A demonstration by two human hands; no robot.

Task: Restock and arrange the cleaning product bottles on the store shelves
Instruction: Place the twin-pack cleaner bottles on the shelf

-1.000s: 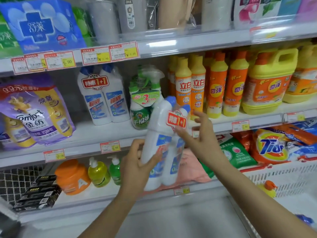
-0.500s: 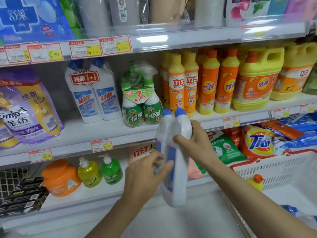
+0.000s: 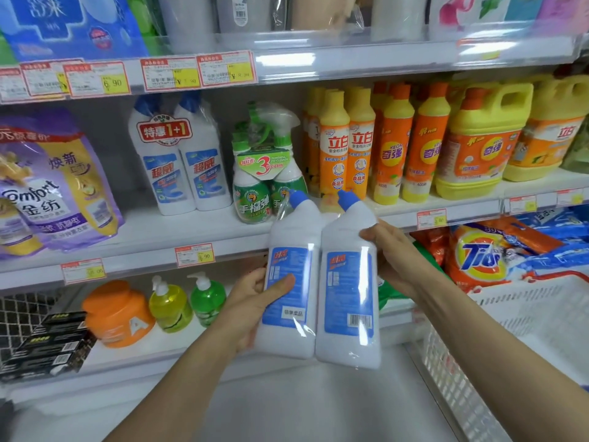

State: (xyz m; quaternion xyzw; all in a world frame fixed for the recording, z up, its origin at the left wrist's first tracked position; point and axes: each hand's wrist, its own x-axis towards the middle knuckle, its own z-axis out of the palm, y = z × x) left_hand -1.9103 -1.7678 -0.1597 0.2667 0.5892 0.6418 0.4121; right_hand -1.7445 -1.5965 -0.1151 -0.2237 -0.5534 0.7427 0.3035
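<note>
A: Holding it how?
B: Low down, left hand (image 3: pixel 251 303) wraps the toilet-cleaner twin-pack (image 3: pixel 322 301); right hand (image 3: pixel 395 256) grips its shoulder, back labels facing me, below-right of the shelved 1+1 twin-pack (image 3: pixel 178 161).
A: Why?
B: Likely it needs turning, fronts out, to match.

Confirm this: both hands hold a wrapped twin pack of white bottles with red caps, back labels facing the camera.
The caps are blue, not red, as the head view shows. The left hand and right hand do hold the twin pack, back labels facing the camera.
</note>
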